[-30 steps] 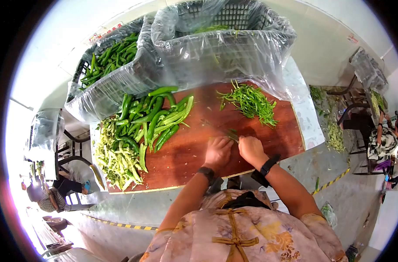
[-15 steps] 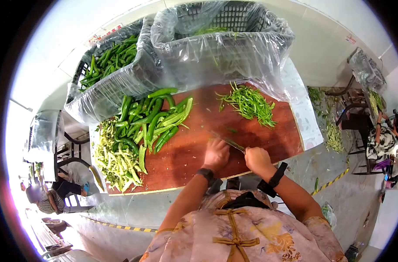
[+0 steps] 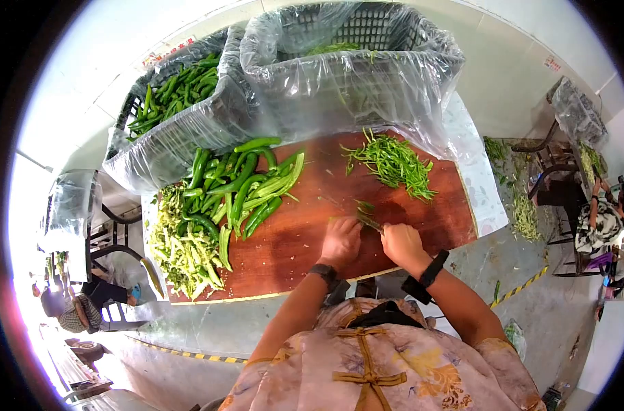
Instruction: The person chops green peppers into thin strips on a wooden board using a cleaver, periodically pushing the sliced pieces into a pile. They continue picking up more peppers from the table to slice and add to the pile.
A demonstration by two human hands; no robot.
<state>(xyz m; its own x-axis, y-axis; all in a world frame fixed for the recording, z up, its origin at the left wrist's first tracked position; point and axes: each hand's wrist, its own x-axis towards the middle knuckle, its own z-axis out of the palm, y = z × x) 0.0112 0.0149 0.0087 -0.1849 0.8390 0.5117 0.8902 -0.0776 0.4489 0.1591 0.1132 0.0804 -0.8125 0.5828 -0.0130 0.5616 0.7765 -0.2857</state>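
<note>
On the reddish-brown board (image 3: 284, 255), my left hand (image 3: 341, 240) is closed, its fingers pressed down on something I cannot make out. My right hand (image 3: 402, 244) is wrapped round the handle of a knife (image 3: 369, 222), whose blade points up and left past my left fingertips. A little cut green (image 3: 364, 205) lies by the blade. Whole and split green peppers (image 3: 238, 183) are heaped on the board's left part, above a pile of pale pepper cores (image 3: 182, 250). Thin green shreds (image 3: 394, 164) form a loose pile at the upper right.
Behind the board stand a plastic-lined crate (image 3: 353, 89) with some green shreds inside and another lined crate (image 3: 182, 140) full of green peppers. One person (image 3: 596, 219) sits at the far right, another (image 3: 79, 312) at the far left. Stools flank both sides.
The knife blade has swung to a steeper angle, closer beside my left fingertips. My right hand has shifted slightly left and up; my left hand is almost unmoved.
</note>
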